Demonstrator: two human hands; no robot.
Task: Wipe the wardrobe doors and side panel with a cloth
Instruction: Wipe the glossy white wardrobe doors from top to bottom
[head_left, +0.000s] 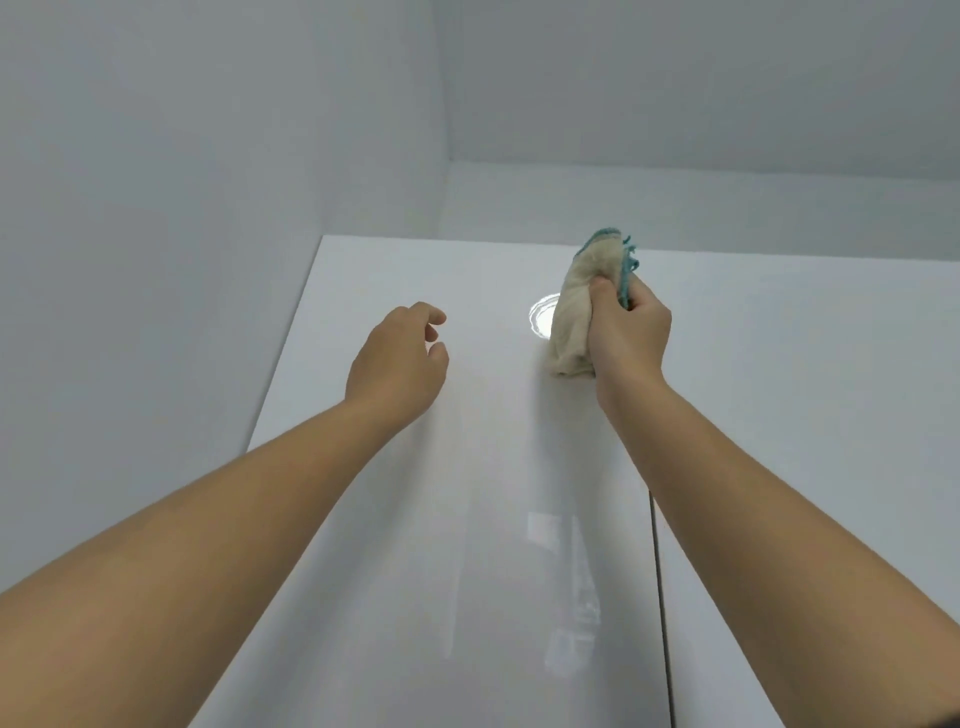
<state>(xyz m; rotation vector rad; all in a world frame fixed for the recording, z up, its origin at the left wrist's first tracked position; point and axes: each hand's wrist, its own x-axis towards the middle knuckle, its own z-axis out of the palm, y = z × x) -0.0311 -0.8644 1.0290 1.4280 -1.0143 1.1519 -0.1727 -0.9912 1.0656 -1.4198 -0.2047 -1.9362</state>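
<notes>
Right hand (629, 332) fingers curled round bunched cloth (582, 312) against the wardrobe door (467, 519) top; left hand (397, 364) fingers loosely curled, holding nothing.

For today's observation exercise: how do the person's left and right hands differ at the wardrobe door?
The right hand grips a bunched cloth; the left hand holds nothing. The right hand is clenched tight; the left hand is loosely curled. Both hands are raised before the white wardrobe door.

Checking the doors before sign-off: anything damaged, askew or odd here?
Nothing stands out. The bright ring beside the cloth looks like a lamp reflected in the glossy door; the gap between the doors runs straight.
</notes>
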